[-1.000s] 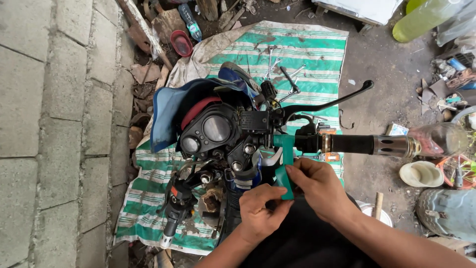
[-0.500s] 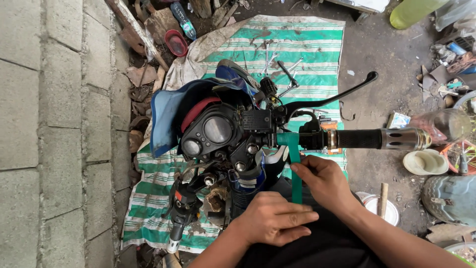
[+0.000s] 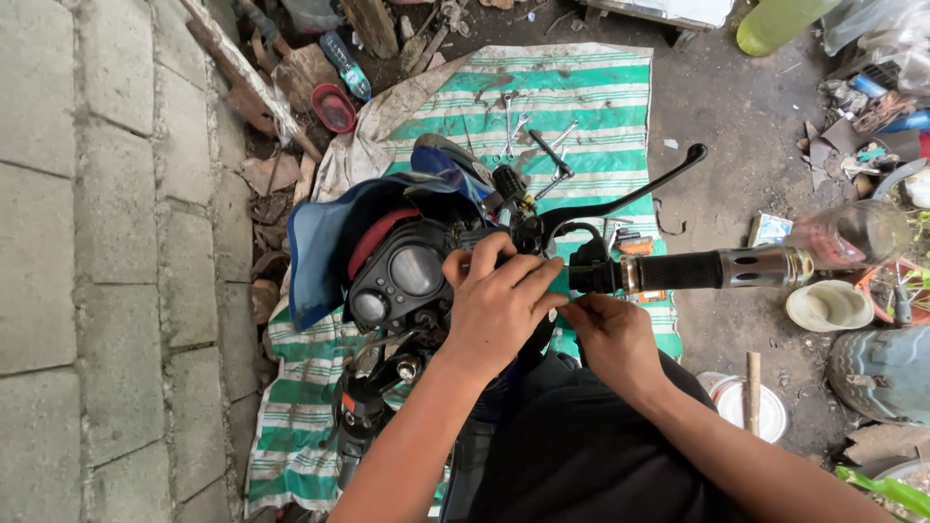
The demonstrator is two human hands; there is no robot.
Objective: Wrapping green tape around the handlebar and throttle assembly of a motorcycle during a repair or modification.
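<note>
- The person is leaning over a stripped motorcycle front end, both bare hands working at the handlebar (image 3: 542, 254) just right of the instrument cluster (image 3: 395, 281).
- The left hand (image 3: 499, 310) is resting across the bar, fingers curled and pressed together over its centre section; fingertips are reaching toward the black switch housing (image 3: 591, 271).
- The right hand (image 3: 612, 339) is sitting just below the bar beside the left one, thumb and forefinger pinched together on what looks like a strip of green tape (image 3: 559, 286); most of the strip is hidden by the hands, so the grip is only partly visible.
- The tape is lying at the bar, between the left fingertips and the switch housing.
- The black hand grip (image 3: 707, 269) is sticking out to the right, untouched, with a metal bar end at its tip.
- The brake lever (image 3: 630, 199) is angling up and away above the grip.
- A blue cloth (image 3: 320, 242) is draping over the left side of the front end.
- A green-and-white striped tarp (image 3: 591, 87) is lying under the bike on the dirt floor; several wrenches (image 3: 528, 136) are lying on it, well apart from both hands.
- A block wall (image 3: 107, 261) is running along the left.
</note>
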